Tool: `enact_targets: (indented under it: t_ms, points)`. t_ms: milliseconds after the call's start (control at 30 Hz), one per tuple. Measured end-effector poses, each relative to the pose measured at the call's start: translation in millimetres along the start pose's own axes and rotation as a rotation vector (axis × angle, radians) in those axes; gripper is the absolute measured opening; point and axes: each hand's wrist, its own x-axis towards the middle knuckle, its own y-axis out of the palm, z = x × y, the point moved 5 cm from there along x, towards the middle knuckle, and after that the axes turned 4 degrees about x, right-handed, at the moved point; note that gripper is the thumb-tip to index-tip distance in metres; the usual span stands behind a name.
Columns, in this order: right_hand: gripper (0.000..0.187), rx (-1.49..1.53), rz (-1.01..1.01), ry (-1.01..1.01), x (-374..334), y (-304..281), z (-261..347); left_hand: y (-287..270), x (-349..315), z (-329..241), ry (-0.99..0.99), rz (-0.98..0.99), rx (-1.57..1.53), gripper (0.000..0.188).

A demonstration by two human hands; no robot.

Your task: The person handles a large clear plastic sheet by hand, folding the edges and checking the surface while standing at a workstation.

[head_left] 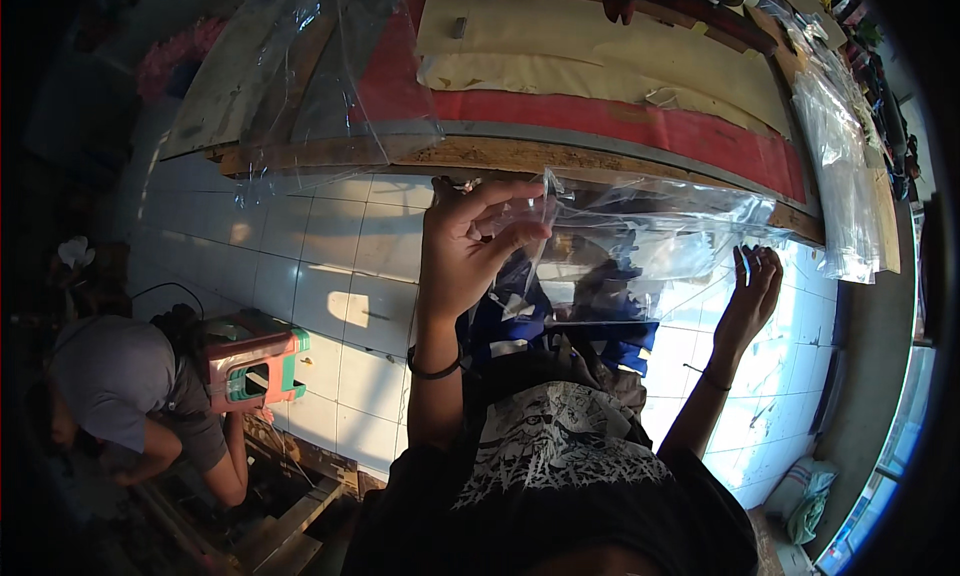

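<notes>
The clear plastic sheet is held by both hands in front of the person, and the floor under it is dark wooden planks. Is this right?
Not quite. The head view shows the left hand and right hand holding the clear plastic sheet, but the floor under it is white tiles, not dark wooden planks.

Glossy clear plastic bag (640,236); rough worn wooden bench edge (520,156); matt red cloth (640,121)
</notes>
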Motion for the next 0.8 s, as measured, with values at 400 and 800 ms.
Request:
enact_targets:
  t_ms: [400, 800]
  points:
    - [0.041, 0.678, 0.423, 0.347, -19.7, -107.9, -42.6, 2.9, -5.5, 3.7, -0.032, 0.020, -0.178, 0.042]
    - [0.070, 0.323, 1.628, 0.371, -81.7, 115.1, 55.5, 5.3, -1.4, -5.9, -0.017, 0.067, -0.241, 0.051]
